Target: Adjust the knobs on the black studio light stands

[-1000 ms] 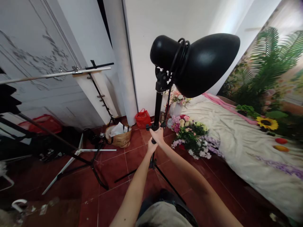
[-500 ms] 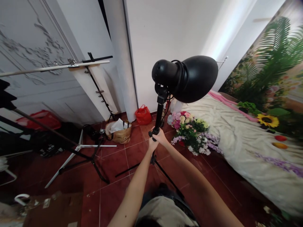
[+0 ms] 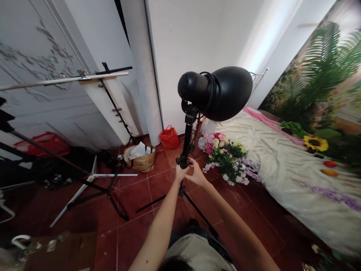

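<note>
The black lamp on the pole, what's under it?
Under the black lamp, a black pole runs down past the left hand and right hand to red floor tiles. The hands hide part of the pole.

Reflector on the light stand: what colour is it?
The reflector is black, seen best in the head view.

From where I stand, the matte black studio lamp point(image 3: 222, 94) and its black stand point(image 3: 187, 139) sit at twelve o'clock. At three o'clock, a cream cloth point(image 3: 282, 165) carries a purple floral streak, and a green palm-leaf mural point(image 3: 318, 75) rises at two. A red bag point(image 3: 42, 145) lies at nine; dark red floor tiles point(image 3: 135, 241) fill six.
</note>
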Motion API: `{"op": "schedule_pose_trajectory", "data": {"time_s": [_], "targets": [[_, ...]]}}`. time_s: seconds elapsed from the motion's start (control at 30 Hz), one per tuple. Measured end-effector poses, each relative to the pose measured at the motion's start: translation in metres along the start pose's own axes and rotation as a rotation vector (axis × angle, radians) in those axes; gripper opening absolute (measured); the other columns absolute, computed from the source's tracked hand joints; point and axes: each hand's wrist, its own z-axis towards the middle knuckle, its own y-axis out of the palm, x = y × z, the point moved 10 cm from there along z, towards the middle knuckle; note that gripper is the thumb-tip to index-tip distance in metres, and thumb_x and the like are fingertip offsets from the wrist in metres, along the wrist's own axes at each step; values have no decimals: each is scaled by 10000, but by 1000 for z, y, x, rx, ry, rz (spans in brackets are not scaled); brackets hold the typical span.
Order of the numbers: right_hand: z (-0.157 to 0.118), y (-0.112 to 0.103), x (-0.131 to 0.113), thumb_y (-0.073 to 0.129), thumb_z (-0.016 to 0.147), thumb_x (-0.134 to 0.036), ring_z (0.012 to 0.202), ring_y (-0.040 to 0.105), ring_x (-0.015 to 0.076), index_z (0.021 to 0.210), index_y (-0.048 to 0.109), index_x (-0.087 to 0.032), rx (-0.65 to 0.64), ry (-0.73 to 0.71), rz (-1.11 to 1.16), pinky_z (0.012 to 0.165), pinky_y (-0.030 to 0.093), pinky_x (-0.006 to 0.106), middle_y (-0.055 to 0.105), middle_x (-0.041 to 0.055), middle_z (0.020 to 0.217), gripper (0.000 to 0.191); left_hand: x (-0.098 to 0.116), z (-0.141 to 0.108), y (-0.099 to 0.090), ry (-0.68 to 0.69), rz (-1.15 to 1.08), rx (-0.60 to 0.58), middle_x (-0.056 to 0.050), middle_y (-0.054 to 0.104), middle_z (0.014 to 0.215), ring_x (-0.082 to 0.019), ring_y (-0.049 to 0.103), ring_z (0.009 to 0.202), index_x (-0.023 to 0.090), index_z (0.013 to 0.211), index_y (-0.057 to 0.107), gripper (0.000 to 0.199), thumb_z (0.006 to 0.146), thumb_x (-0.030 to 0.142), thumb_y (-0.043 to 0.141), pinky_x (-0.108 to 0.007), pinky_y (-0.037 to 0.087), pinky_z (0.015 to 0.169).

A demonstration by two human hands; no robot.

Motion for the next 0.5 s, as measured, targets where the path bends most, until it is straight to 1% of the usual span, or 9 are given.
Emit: {"op": "schedule_pose_trajectory", "data": {"time_s": [0.07, 0.13, 0.23, 0.37, 0.43, 0.5], "targets": [[-25, -4, 4, 620, 766, -372, 1284, 370, 249, 1367, 285, -177, 3, -15, -71, 1026, 368, 435, 375, 155, 1390, 715, -1, -1, -1, 1, 56, 7, -55, 668, 709, -164, 609, 663, 115, 688, 632, 217, 520, 211, 730, -292, 495, 674], [-44, -3, 7, 523, 848, -364, 1312, 339, 234, 1375, 269, -180, 2, -18, -128, 1058, 331, 444, 344, 153, 1417, 613, -1, -1, -4, 8, 103, 31, -51, 665, 693, -162, 610, 660, 120, 659, 629, 181, 528, 210, 716, -278, 489, 663], [-59, 6, 9, 444, 898, -362, 1354, 273, 232, 1395, 232, -178, -12, -27, -209, 1090, 287, 451, 256, 146, 1474, 571, 1, -1, -5, 26, 146, 42, -50, 669, 695, -158, 615, 667, 125, 651, 631, 149, 543, 203, 699, -272, 490, 670], [-54, 19, 12, 360, 931, -373, 1381, 212, 236, 1447, 113, -172, -42, -32, -290, 1093, 271, 475, 189, 144, 1504, 606, 2, -1, -3, 16, 167, 34, -55, 668, 679, -157, 609, 646, 118, 643, 624, 153, 558, 219, 700, -281, 497, 653], [-46, 22, 15, 330, 939, -380, 1392, 175, 234, 1456, 84, -158, -48, -35, -308, 1099, 251, 486, 189, 152, 1504, 614, 3, -2, -2, 3, 121, 26, -66, 673, 690, -161, 608, 638, 112, 662, 626, 196, 548, 240, 721, -293, 502, 646], [-36, 22, 19, 311, 941, -384, 1400, 138, 225, 1455, 90, -150, -53, -33, -313, 1112, 212, 497, 213, 152, 1498, 607, 5, -3, 1, -6, 45, 8, -84, 683, 725, -173, 618, 656, 106, 684, 629, 251, 522, 254, 751, -312, 509, 664]]}}
